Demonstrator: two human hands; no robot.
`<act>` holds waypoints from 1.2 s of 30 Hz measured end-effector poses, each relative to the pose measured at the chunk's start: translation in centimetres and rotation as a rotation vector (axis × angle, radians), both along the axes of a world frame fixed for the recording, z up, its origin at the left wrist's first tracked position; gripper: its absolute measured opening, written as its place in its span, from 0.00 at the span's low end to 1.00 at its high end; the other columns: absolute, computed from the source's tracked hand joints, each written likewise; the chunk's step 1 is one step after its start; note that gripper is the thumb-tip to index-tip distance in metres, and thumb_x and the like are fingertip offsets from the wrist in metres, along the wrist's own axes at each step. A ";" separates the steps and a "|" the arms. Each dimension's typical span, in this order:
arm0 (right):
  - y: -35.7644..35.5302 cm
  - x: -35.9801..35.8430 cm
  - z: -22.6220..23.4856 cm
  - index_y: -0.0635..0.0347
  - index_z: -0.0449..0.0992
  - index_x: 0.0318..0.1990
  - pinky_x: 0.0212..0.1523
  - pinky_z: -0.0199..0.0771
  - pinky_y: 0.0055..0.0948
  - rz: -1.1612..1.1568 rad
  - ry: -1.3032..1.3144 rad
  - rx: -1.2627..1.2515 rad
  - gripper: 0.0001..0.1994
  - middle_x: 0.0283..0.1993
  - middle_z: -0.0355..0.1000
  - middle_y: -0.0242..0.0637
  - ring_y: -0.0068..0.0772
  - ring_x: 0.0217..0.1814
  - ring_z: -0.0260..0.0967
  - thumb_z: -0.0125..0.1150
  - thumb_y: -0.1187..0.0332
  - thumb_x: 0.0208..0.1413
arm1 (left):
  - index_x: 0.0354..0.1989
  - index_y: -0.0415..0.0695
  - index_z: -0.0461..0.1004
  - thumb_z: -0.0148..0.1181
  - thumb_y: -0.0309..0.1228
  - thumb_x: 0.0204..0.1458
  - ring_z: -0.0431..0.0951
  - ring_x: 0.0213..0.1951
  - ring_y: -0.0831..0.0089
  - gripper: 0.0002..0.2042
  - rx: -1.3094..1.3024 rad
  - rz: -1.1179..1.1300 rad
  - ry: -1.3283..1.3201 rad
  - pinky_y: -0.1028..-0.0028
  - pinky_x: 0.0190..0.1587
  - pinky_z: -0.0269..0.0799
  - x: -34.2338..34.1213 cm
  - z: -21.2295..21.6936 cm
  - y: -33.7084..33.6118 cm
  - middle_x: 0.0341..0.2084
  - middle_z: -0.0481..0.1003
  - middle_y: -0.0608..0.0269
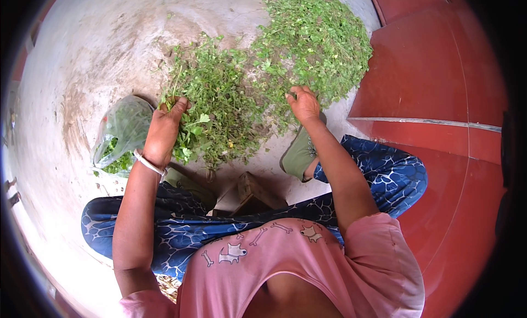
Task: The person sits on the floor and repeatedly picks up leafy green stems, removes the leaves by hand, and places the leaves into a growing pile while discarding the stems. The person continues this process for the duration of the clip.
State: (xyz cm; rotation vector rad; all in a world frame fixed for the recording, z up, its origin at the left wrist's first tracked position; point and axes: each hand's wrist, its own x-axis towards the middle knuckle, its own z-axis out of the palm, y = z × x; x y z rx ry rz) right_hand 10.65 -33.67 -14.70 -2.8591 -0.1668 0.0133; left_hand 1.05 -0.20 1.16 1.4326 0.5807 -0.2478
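My left hand (166,126) is closed on a few leafy green stems at the left side of a loose pile of greens (217,95). Leaves hang out below its fingers. To the right, my right hand (304,105) is over the near edge of a larger, brighter heap of greens (321,40). Its thumb and fingers are drawn together; anything between them is too small to make out. Beside my left wrist, a clear plastic bag (125,123) lies on the floor with green leaves (116,156) in and around its mouth.
Both piles lie on a pale concrete floor (82,60) with brown dirt marks. Red panels (417,82) with a metal strip (425,120) stand along the right. My green shoes (299,156) flank the near pile, and a small wooden block or stool (250,191) lies between my legs.
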 end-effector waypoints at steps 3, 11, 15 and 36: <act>-0.1 0.0 -1.2 0.52 0.74 0.38 0.43 0.69 0.41 0.072 0.123 -0.041 0.12 0.39 0.71 0.40 0.46 0.43 0.69 0.61 0.59 0.48 | 0.34 0.44 0.70 0.52 0.36 0.57 0.67 0.31 0.80 0.09 -0.066 -0.020 -0.016 0.80 0.34 0.63 0.2 -0.8 0.3 0.27 0.71 0.69; 2.7 3.6 6.0 0.60 0.72 0.34 0.26 0.65 0.20 -0.223 0.807 1.122 0.06 0.31 0.72 0.30 0.16 0.28 0.66 0.57 0.67 0.55 | 0.39 0.43 0.65 0.50 0.32 0.58 0.74 0.31 0.75 0.07 -0.320 0.004 -0.032 0.76 0.34 0.72 0.1 -0.5 0.2 0.32 0.75 0.58; 5.6 3.8 9.0 0.58 0.71 0.34 0.29 0.68 0.20 -0.085 0.730 1.094 0.06 0.33 0.72 0.31 0.19 0.30 0.69 0.55 0.66 0.56 | 0.38 0.43 0.67 0.53 0.36 0.56 0.69 0.31 0.78 0.09 -0.121 -0.051 -0.080 0.79 0.35 0.66 0.7 -1.0 0.4 0.26 0.72 0.65; 14.6 -1.8 14.4 0.53 0.70 0.34 0.32 0.68 0.26 -0.165 1.069 1.944 0.04 0.32 0.71 0.34 0.25 0.31 0.66 0.55 0.66 0.55 | 0.35 0.40 0.76 0.59 0.27 0.50 0.67 0.28 0.85 0.06 -0.064 0.132 -0.118 0.82 0.33 0.63 0.0 -0.3 -0.3 0.25 0.72 0.72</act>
